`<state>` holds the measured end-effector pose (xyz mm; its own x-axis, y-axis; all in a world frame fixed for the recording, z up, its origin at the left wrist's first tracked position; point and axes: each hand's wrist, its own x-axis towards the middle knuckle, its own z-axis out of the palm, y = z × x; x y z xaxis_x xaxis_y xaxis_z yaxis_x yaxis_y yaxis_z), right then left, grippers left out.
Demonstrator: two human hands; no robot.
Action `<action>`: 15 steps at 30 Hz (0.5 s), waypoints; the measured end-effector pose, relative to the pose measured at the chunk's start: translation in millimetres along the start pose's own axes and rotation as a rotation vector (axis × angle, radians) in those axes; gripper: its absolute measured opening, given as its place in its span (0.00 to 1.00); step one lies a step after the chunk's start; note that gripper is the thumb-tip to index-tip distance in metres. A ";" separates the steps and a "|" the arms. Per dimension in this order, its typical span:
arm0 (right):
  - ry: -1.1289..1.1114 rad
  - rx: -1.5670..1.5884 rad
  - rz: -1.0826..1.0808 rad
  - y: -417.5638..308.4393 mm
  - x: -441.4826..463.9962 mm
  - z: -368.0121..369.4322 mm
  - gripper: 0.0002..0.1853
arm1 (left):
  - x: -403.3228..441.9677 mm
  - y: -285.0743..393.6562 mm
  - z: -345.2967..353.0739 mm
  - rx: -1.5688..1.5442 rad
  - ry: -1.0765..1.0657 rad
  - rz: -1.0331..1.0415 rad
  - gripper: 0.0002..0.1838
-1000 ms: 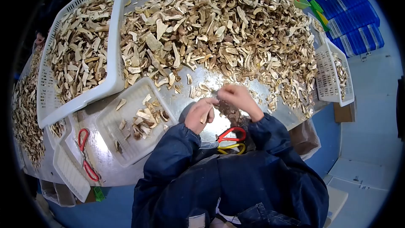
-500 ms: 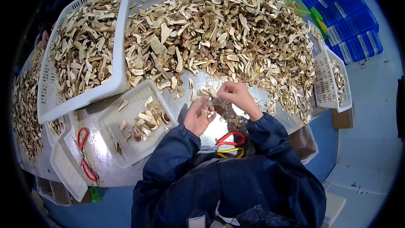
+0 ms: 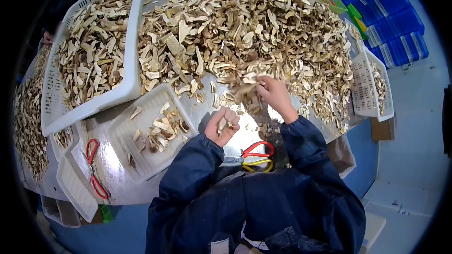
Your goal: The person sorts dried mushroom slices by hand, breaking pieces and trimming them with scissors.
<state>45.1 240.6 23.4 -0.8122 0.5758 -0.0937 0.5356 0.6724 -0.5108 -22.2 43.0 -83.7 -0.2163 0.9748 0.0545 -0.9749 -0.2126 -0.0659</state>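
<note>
My left hand (image 3: 221, 127) is closed round a pale dried slice, over the metal table (image 3: 242, 138). Farther forward and to the right, my right hand (image 3: 274, 95) has its fingers pinched at the near edge of the big heap of dried slices (image 3: 249, 33); blurred slices lie beside its fingertips, and what it grips is not clear. Left of my left hand is a shallow white tray (image 3: 123, 148) with a small pile of slices (image 3: 165, 131). Scissors with a red and a yellow handle (image 3: 258, 149) lie close to my body.
A large white basket of slices (image 3: 131, 61) stands at the left, with red-handled scissors (image 3: 97, 183) nearer. A smaller white basket (image 3: 360, 84) stands right, below blue trays (image 3: 395, 19). Another person's hand (image 3: 48, 37) shows at the far left.
My right hand has moved forward and right to the heap's edge, away from my left hand. The fingers of my left hand have closed after being spread.
</note>
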 end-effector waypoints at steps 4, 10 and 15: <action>0.095 0.293 0.029 42.3 -18.0 13.8 0.13 | -2.2 0.3 3.5 0.027 0.133 0.025 0.07; 0.165 0.237 0.128 36.6 -49.6 2.3 0.11 | -3.2 -0.5 10.7 0.057 0.239 0.108 0.09; 0.051 0.187 0.160 31.8 -59.9 26.7 0.15 | -16.0 -3.1 23.2 0.038 0.323 0.076 0.08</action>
<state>104.6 215.1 -10.0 -0.7052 0.6940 -0.1453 0.6005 0.4756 -0.6428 -16.9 26.5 -61.3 -0.2669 0.9257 -0.2679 -0.9591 -0.2823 -0.0199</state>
